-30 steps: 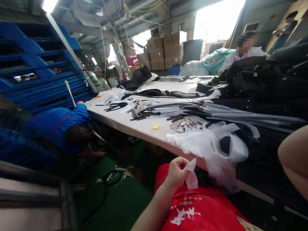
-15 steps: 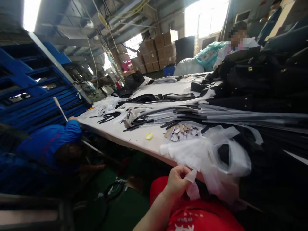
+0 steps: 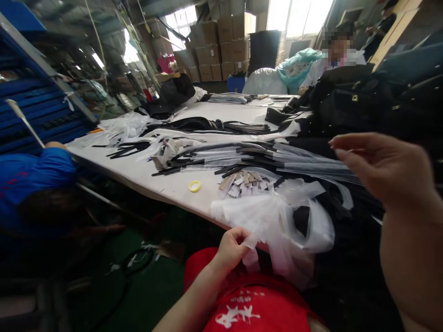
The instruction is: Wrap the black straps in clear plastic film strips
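Observation:
My left hand (image 3: 232, 249) is at the near table edge, thumb and fingers pinched on the end of a translucent white plastic strip (image 3: 251, 259). Just beyond it a bunch of similar plastic strips (image 3: 247, 213) spreads over the edge, some looped and hanging down. My right hand (image 3: 394, 170) is raised at the right, above the dark goods, with thumb and index finger brought together. Whatever may be between those fingertips is too small to make out. Behind the strips is a pile of small card pieces (image 3: 245, 183).
A yellow tape ring (image 3: 194, 186) lies near the table edge. Black straps in clear sleeves (image 3: 228, 157) stretch across the table (image 3: 138, 177). Black bags (image 3: 367, 101) are heaped at right, a person (image 3: 346, 50) behind them. Another person in blue (image 3: 38, 175) bends down at left.
My right hand has come into view at the right, raised. My left hand keeps its pinch on the plastic strip. The view has swung to the right, so things appear further left.

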{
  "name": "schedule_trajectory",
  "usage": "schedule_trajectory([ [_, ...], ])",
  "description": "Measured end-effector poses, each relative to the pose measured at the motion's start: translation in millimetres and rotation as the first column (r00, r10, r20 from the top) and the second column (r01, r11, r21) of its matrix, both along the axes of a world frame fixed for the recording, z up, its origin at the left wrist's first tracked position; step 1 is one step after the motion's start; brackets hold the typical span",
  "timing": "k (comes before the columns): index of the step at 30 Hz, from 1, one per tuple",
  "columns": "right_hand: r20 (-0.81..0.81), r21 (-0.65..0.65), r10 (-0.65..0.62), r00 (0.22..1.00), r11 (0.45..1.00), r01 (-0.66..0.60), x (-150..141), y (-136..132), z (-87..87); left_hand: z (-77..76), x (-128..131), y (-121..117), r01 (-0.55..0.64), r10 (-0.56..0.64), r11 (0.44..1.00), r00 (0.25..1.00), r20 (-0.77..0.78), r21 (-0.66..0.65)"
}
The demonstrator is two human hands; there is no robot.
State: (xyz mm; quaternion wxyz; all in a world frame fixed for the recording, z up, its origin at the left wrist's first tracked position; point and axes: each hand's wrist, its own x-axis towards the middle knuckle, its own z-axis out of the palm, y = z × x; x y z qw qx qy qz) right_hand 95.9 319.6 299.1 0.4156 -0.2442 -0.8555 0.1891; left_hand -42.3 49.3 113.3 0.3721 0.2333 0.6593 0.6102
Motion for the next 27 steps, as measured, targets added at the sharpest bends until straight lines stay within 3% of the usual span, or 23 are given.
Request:
schedule_trajectory([
  [3,0.141,-0.055,-0.083,0.987,0.994,0.091,9.0,12.9,-39.1,-6.0,-6.8,-0.2,-0.013,0.013,1.000,0.999,0.029,0.007],
  [6,0.254,-0.089,-0.188,0.949,0.972,0.217,38.8,30.1,-83.5,-11.2,-14.0,-2.1,0.003,-0.003,1.000,0.999,0.040,0.013],
  [8,0.318,-0.086,-0.300,0.900,0.936,0.342,64.1,40.3,-104.4,-13.7,-18.3,-2.9,0.037,-0.037,0.999,0.999,0.013,0.000],
  [12,0.395,-0.058,-0.435,0.809,0.867,0.495,104.6,48.8,-124.9,-15.1,-22.0,1.5,0.133,-0.134,0.991,0.989,-0.059,-0.027],
  [16,0.384,-0.113,-0.416,0.825,0.865,0.489,110.1,42.3,-131.1,-9.7,-18.8,11.1,0.173,-0.171,0.985,0.979,-0.112,0.004],
  [19,0.363,-0.202,-0.317,0.876,0.891,0.406,86.2,36.7,-127.0,-4.1,-15.1,15.9,0.195,-0.188,0.981,0.966,-0.179,0.020],
  [22,0.305,-0.297,-0.148,0.941,0.924,0.242,39.4,38.7,-117.5,-1.4,-10.7,15.3,0.181,-0.177,0.984,0.972,-0.155,0.008],
  [23,0.264,-0.379,-0.078,0.961,0.908,0.178,19.3,41.5,-115.3,-1.5,-9.1,13.9,0.163,-0.161,0.987,0.979,-0.123,0.000],
  [25,0.150,-0.617,0.032,0.988,0.784,0.068,-26.0,48.9,-115.3,-3.1,-6.7,9.0,0.113,-0.114,0.993,0.992,-0.062,-0.020],
  [27,0.051,-0.815,0.064,0.997,0.579,0.004,-74.4,56.2,-122.6,-6.0,-6.3,1.7,0.070,-0.071,0.997,0.997,-0.040,-0.032],
])
